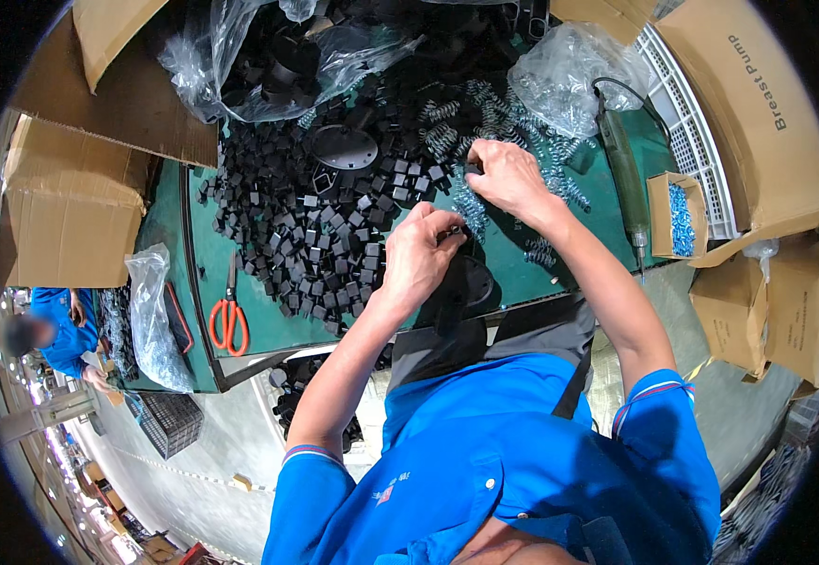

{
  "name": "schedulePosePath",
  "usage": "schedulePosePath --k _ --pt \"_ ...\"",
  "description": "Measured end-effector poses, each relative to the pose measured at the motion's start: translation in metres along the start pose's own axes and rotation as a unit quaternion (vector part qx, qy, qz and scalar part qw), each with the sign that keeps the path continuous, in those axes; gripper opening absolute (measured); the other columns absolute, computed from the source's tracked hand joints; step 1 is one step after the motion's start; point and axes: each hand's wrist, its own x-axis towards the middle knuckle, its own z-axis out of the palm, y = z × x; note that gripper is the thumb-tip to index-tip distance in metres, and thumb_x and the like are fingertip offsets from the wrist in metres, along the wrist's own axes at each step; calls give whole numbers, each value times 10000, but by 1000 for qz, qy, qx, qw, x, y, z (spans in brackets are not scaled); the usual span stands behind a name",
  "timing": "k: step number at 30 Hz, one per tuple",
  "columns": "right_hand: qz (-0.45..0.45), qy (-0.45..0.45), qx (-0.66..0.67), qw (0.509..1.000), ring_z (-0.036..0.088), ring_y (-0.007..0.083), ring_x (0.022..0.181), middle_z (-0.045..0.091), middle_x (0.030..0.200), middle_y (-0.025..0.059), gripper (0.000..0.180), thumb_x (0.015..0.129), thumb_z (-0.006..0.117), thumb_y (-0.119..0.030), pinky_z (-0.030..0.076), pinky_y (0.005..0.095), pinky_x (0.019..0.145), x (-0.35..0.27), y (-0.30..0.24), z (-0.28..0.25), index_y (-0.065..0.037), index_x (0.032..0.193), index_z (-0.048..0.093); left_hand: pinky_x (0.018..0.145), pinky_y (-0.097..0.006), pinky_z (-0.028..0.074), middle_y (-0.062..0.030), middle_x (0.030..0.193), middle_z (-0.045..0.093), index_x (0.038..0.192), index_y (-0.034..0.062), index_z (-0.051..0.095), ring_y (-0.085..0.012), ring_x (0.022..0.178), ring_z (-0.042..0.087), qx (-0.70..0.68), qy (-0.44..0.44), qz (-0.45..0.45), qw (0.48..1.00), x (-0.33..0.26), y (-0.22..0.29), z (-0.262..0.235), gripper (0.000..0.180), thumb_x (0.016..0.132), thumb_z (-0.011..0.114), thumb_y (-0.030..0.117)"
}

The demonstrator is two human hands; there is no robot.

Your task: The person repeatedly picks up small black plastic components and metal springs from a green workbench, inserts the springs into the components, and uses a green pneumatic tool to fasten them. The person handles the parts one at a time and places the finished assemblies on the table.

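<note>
My left hand (417,256) is closed in a pinch on a small black part (451,232) near the table's front edge. Just below it a black round-ended part (471,282) lies at the edge, partly in shadow. My right hand (511,179) is ahead and to the right, thumb and fingers curled together among metal coil springs (471,209); what sits between the fingertips is too small and dark to tell. A broad pile of small black blocks (306,240) spreads left of my hands. On the pile rests a black oval plate (345,148) with small holes.
A green electric screwdriver (622,169) lies at right, beside a small carton (688,243) of blue-tinted screws. Orange-handled scissors (230,325) lie at left. Plastic bags (581,77), a white crate (692,132) and cardboard boxes (75,207) surround the table. Another person (56,325) works far left.
</note>
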Motion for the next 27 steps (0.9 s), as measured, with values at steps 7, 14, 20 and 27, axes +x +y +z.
schedulePosePath --k 7,14,20,27 --pt "2 -10 429 903 567 55 763 641 968 28 372 808 644 -7 499 219 688 -46 5 -25 21 1177 601 702 -325 508 -85 943 586 1237 110 656 -198 790 604 -34 -2 -55 998 -17 10 2 480 774 777 143" --pt "-50 -43 457 887 615 75 829 587 1032 41 386 825 615 50 514 215 722 -83 -9 -45 31 1209 643 706 -317 503 -79 908 578 1199 60 673 -184 756 583 -55 28 -73 995 -38 10 8 434 788 767 163" --pt "-24 -59 508 859 664 106 879 604 1031 38 330 836 599 62 534 221 739 -101 -7 -34 38 1161 653 708 -349 498 -111 941 571 1197 30 654 -225 735 577 -39 24 -117 992 -46 4 13 435 829 739 244" --pt "-26 -4 453 891 638 87 912 649 1094 45 234 840 692 14 521 216 769 -106 -13 -24 19 1074 692 712 -343 496 -115 935 578 1189 28 668 -217 750 582 -49 24 -123 991 -46 6 12 435 842 731 283"
